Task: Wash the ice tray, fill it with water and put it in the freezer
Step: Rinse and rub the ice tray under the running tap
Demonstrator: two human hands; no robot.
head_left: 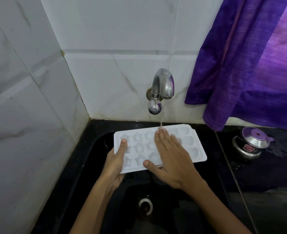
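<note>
head view: 1 camera looking down into a corner sink
ice tray (195,150): white plastic, held level above the black sink (92,166), just under the tap; its moulds are star-shaped and rounded, set in 3 rows
left hand (114,163): closed on the tray's left end, thumb on top over a star mould, fingers hidden underneath
right hand (173,159): spread flat and open, palm down on the middle of the tray, gripping nothing; fingertips (160,131) reach the far row, thumb lies at the near edge
tap (163,85): chrome, curved spout fixed to the tiled wall, round knob below it
water (161,119): a thin stream falling from the spout onto the far edge of the tray, right at the right hand's fingertips
drain (145,206): metal ring in the sink bottom, below and between the 2 forearms
wall tiles (29,81): pale marbled, meeting in a corner behind the sink
curtain (257,65): purple cloth hanging at the upper right, its hem near the counter
counter (274,174): dark and glossy, to the right of the sink
metal pot (250,143): lidded, standing on the counter well apart from the tray, red label on its side
</note>
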